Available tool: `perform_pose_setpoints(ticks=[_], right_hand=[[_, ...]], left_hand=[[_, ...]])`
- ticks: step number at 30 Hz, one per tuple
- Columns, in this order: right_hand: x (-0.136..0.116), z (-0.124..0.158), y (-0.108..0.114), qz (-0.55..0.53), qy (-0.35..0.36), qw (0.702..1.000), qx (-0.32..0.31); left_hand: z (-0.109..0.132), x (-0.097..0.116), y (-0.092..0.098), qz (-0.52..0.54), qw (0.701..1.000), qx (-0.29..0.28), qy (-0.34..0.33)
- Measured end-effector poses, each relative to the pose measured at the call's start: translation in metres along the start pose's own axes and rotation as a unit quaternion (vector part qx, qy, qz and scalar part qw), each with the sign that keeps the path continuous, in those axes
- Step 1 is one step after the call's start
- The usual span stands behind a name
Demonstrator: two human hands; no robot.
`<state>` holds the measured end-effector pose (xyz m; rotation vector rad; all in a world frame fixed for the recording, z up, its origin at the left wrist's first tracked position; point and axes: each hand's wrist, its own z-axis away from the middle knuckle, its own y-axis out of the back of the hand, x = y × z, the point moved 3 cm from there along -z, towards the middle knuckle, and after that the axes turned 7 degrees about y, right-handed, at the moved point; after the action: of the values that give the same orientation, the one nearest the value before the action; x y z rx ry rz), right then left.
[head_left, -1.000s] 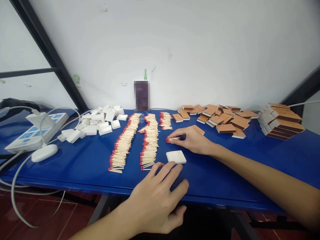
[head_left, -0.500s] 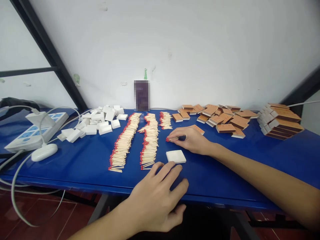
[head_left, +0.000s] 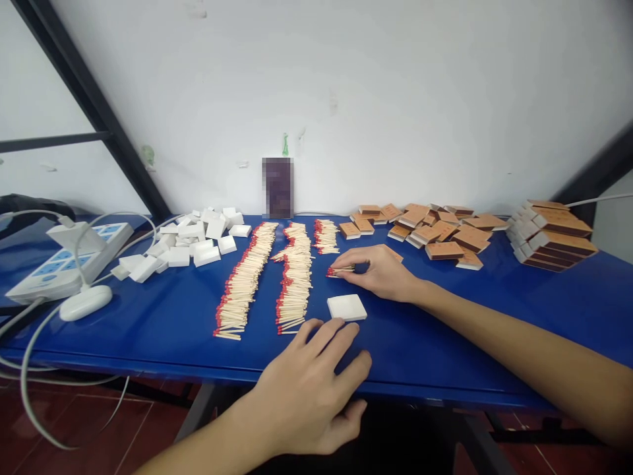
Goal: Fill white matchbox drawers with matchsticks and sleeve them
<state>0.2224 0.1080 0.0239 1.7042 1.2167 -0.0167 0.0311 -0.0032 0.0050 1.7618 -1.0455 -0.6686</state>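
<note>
Between the thumb and fingers of my right hand (head_left: 378, 274) is a small bunch of red-tipped matches (head_left: 341, 270), low over the blue table. Just below that hand lies a white matchbox tray (head_left: 347, 307). My left hand (head_left: 316, 386) rests at the table's front edge with its fingers spread and nothing in them; its fingertips come close to the tray's lower side. Left of both hands, matches lie in a long row (head_left: 244, 280), a second row (head_left: 295, 280) and a short row (head_left: 326, 237), red heads to the left.
White trays (head_left: 205, 237) are heaped at the back left. Orange matchbox sleeves (head_left: 430, 227) lie scattered at the back right, beside a stack of matchboxes (head_left: 556, 237). A power strip (head_left: 64, 264) with white cables sits at the left. A pixelated dark rectangle (head_left: 277, 188) stands against the wall.
The whole view has shifted slightly. My right hand keeps its pinch on the matches, with its fingers drawn a little differently around them. My left hand stays nearly still.
</note>
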Motion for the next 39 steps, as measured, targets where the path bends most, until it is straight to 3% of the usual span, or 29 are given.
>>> perform_pose_setpoints(ticks=[5,13,18,31,39], right_hand=[[-0.019,0.000,0.014,-0.028,-0.017,0.999,-0.001],[-0.053,0.007,0.012,-0.018,0.013,0.987,-0.158],[-0.053,0.008,0.008,-0.024,0.014,0.979,-0.199],[-0.052,0.010,0.005,-0.015,0.002,0.974,-0.225],[-0.057,0.009,0.014,0.004,0.017,0.980,-0.199]], left_hand=[[-0.002,0.000,0.001,-0.001,1.000,0.001,-0.001],[-0.003,0.001,0.002,-0.005,1.000,-0.009,0.002],[-0.003,0.000,0.002,-0.005,1.000,0.003,0.001],[-0.002,0.001,0.001,0.003,1.000,0.012,0.011],[-0.003,0.000,0.002,0.008,1.000,0.018,0.014]])
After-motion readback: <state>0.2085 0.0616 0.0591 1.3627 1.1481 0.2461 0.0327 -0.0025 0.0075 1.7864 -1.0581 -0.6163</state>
